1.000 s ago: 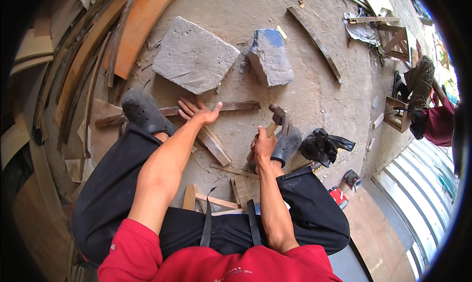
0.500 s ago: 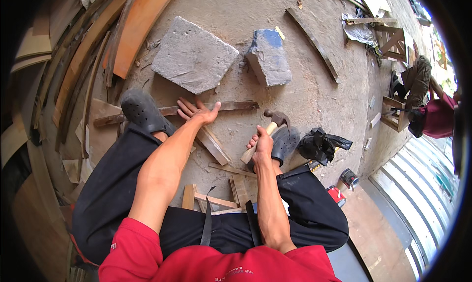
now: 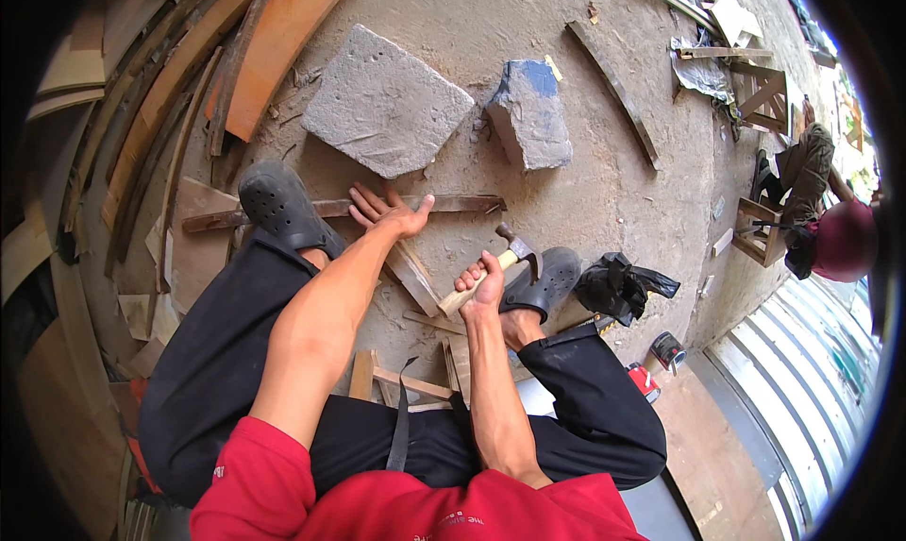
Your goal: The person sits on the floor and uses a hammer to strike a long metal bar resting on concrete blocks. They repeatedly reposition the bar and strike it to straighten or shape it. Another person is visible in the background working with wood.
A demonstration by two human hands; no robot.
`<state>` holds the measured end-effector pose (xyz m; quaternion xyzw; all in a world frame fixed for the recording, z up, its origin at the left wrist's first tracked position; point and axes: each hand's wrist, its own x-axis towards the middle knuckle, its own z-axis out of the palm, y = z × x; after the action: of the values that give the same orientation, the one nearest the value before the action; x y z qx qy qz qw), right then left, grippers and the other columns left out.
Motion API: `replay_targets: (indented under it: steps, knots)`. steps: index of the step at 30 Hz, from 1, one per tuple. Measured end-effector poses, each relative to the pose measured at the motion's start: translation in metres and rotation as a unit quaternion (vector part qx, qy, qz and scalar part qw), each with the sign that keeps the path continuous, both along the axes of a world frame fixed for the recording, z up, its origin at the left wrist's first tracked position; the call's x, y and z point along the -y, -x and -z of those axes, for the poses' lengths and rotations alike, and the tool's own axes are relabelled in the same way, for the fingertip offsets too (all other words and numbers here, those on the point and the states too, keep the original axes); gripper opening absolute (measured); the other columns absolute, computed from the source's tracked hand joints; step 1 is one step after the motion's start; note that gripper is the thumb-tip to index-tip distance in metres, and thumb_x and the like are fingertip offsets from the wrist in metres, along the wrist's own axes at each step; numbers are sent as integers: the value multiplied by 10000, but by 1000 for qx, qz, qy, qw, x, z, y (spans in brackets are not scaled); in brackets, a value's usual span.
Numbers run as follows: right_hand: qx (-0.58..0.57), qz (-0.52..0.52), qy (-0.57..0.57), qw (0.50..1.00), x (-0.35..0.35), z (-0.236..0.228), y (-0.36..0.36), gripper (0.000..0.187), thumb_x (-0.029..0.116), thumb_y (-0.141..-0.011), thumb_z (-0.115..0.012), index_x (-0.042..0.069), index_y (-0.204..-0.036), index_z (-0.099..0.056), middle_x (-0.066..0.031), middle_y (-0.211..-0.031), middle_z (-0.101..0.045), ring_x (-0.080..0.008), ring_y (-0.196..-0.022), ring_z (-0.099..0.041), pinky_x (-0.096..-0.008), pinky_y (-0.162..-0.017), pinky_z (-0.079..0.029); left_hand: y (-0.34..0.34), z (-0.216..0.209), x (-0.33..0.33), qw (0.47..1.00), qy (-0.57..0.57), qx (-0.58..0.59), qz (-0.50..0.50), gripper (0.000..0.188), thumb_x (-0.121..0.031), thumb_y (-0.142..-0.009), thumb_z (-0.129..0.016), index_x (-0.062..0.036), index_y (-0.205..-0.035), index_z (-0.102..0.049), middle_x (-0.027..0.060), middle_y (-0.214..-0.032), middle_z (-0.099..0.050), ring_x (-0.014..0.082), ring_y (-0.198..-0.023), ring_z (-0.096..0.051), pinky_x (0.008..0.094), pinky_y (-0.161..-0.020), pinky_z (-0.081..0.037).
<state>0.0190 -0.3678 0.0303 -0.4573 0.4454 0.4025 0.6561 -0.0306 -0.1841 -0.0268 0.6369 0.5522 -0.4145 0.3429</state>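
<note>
My left hand (image 3: 393, 214) lies with spread fingers over a dark wooden strip (image 3: 462, 204) on the ground, beside my left shoe. A lighter wooden piece (image 3: 411, 275) runs from under that hand toward me; the palm hides where the two meet. My right hand (image 3: 482, 283) is closed round the pale handle of a claw hammer (image 3: 518, 247). Its metal head is raised just left of my right shoe (image 3: 549, 284), apart from the wood.
A large concrete block (image 3: 387, 102) and a smaller blue-topped block (image 3: 530, 116) sit beyond my hands. Long boards (image 3: 283, 45) are piled at left. A black plastic bag (image 3: 618, 286) and cans (image 3: 667, 350) lie at right. Another person (image 3: 840, 239) crouches at far right.
My right hand and the hammer have moved left and slightly nearer to me. My left hand stays on the wood. At far right, the other person's head has come into view.
</note>
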Motion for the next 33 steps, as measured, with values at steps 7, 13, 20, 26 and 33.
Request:
replay_targets:
  steps: [7, 13, 20, 26, 33]
  knots:
    - [-45, -142, -1, 989, -3, -1, -10, 289, 285, -886, -645, 141, -778, -420, 5, -568, -377, -137, -434, -391, -310, -406, -356, -6, -7, -1, 999, 26, -21, 9, 1153, -867, -801, -303, -101, -1569, 91, 323, -1494, 363, 433, -1369, 406, 604, -1091, 212]
    - [236, -230, 171, 928, 3, -20, -6, 321, 263, -949, -603, 59, -743, -467, -34, -539, -476, -147, -383, -465, -320, -354, -392, -1, -6, -3, 1000, 17, -6, 4, 1167, -866, -800, -305, -80, -1564, 98, 326, -1489, 369, 437, -1368, 407, 609, -1089, 210]
    - [271, -365, 255, 853, 4, 40, -7, 257, 193, -936, -599, 55, -759, -474, -29, -526, -467, -145, -387, -473, -316, -358, -387, -4, -5, 4, 1000, 14, -5, 11, 1176, -873, -794, -307, -80, -1564, 96, 324, -1478, 389, 438, -1364, 411, 606, -1091, 208]
    - [280, -221, 204, 912, 0, 9, 8, 297, 220, -933, -603, 33, -721, -511, -34, -517, -501, -149, -398, -510, -330, -395, -393, -1, -9, -3, 1000, 15, -12, -3, 1168, -867, -799, -309, -80, -1565, 87, 328, -1478, 386, 442, -1363, 411, 601, -1095, 207]
    - [217, -366, 219, 878, -16, 0, -32, 274, 222, -906, -628, 45, -766, -472, -32, -521, -459, -164, -377, -463, -340, -359, -384, -2, -9, -2, 1000, 11, -5, 3, 1157, -864, -802, -309, -87, -1569, 72, 339, -1490, 355, 442, -1365, 408, 601, -1095, 210]
